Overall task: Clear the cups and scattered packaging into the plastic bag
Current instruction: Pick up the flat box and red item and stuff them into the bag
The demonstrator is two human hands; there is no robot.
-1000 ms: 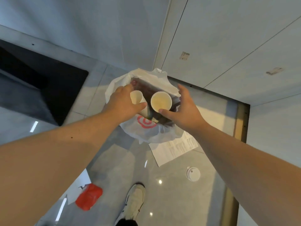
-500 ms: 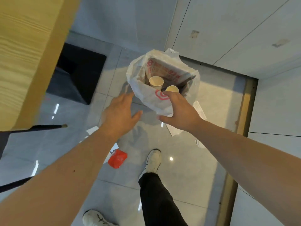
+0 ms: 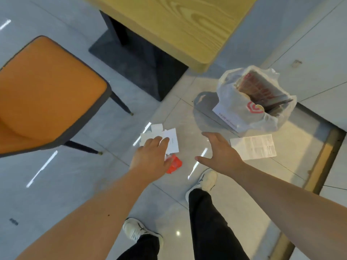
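Observation:
A white plastic bag (image 3: 236, 107) with a red logo stands open on the floor at the right, with a printed box and a paper cup (image 3: 260, 107) inside it. White flattened packaging (image 3: 171, 136) lies on the tiles in the middle, and a red wrapper (image 3: 175, 164) lies just below it. My left hand (image 3: 152, 158) hovers over both with fingers spread, holding nothing. Beside it, my right hand (image 3: 219, 152) is open and empty, left of a printed paper sheet (image 3: 253, 147) on the floor.
An orange chair (image 3: 47, 94) stands at the left. A wooden table (image 3: 178, 25) on a dark base (image 3: 139, 61) is at the top. My two feet in white shoes (image 3: 204, 182) are below the hands. A metal floor strip (image 3: 319, 162) runs along the right.
Both hands have left the bag, with the cups inside it, and moved left and down to the packaging on the floor. The view has swung left, so the chair and table show.

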